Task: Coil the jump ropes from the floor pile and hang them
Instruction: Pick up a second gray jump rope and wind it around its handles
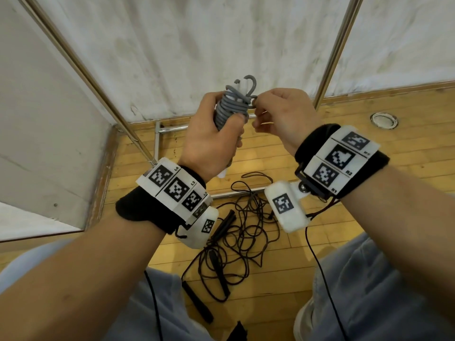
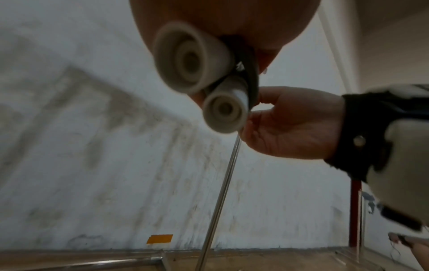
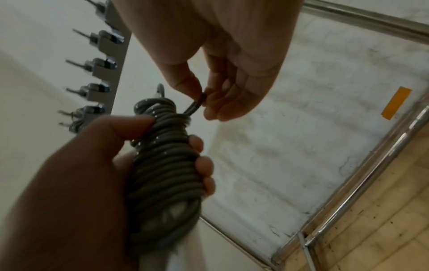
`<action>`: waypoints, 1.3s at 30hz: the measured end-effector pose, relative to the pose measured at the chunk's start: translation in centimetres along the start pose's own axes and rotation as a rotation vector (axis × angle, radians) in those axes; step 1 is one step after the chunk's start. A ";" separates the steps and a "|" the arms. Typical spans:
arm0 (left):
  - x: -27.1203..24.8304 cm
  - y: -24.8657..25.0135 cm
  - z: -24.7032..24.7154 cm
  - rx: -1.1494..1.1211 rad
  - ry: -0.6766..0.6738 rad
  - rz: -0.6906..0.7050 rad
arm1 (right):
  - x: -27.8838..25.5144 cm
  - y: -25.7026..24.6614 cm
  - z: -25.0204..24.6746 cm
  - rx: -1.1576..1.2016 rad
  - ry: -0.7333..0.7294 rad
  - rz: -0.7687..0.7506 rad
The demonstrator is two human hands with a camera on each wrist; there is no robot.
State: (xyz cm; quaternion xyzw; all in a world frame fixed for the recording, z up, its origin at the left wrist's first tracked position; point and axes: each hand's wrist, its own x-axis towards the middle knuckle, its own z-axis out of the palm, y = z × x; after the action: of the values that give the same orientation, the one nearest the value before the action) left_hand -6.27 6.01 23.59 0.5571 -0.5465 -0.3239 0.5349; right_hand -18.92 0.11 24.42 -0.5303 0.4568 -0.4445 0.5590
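My left hand (image 1: 209, 141) clamps the coiled grey rope (image 1: 230, 108) at chest height; right hand (image 1: 280, 116) pinches its loop (image 3: 197, 104). Keep wraps squeezed, pull loop snug, then hook rack (image 3: 102, 69).

Both hands are raised at frame centre in the head view: the left hand (image 1: 209, 139) grips the coiled grey rope (image 1: 231, 107), and the right hand (image 1: 283, 116) pinches its loop. Open air lies between them and the white wall (image 1: 221, 45) behind. Slanted steel poles (image 1: 81, 70) close the upper left and upper right. At lower centre a black rope pile (image 1: 243, 232) clutters the wooden floor (image 1: 344, 134). In the right wrist view a hook rack (image 3: 102, 69) juts out at upper left.
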 end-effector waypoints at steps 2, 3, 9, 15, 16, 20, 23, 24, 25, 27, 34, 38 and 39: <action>0.1 0.1 -0.3 -0.070 -0.033 -0.042 | -0.4 0.2 0.4 0.025 -0.069 0.001; 0.1 0.2 -0.4 -0.100 -0.046 -0.059 | -0.5 0.3 0.5 0.035 -0.100 0.000; 0.3 0.5 -0.3 -0.180 -0.030 -0.079 | -0.4 0.5 0.5 0.066 -0.107 0.059; 0.6 0.0 -1.1 -0.257 -0.078 -0.169 | 0.3 0.5 0.0 -0.005 -0.032 0.061; 0.7 -0.1 -1.2 -0.265 -0.095 -0.193 | 0.2 0.5 0.3 -0.007 -0.039 0.054; 1.4 -0.7 -1.6 -0.194 -0.137 -0.229 | -0.4 0.8 1.5 0.067 -0.065 0.059; 1.9 -1.3 -2.2 -0.016 -0.133 -0.184 | -0.7 1.0 1.8 0.088 -0.023 0.074; 2.1 -1.5 -2.3 0.030 -0.148 -0.180 | -0.8 1.2 1.8 0.083 -0.008 0.073; 2.2 -1.6 -2.4 0.052 -0.169 -0.182 | -0.9 1.3 1.8 0.082 0.001 0.073; 2.2 -1.7 -2.3 0.054 -0.192 -0.190 | -1.1 1.5 2.0 0.103 -0.007 0.082; 1.9 -1.0 -1.3 0.062 0.057 -0.062 | -0.9 0.7 1.6 0.071 -0.069 0.032; 1.7 -0.5 -1.5 0.007 0.109 -0.053 | -0.3 0.8 1.1 -0.028 -0.054 -0.019; 1.5 -0.4 -1.5 -0.008 0.113 -0.066 | -0.2 0.9 0.9 -0.054 -0.046 -0.033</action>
State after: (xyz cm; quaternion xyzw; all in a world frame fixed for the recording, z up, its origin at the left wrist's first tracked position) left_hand -4.42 4.85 23.87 0.5902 -0.4952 -0.3116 0.5562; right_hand -18.01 0.50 23.51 -0.5627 0.4468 -0.4291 0.5474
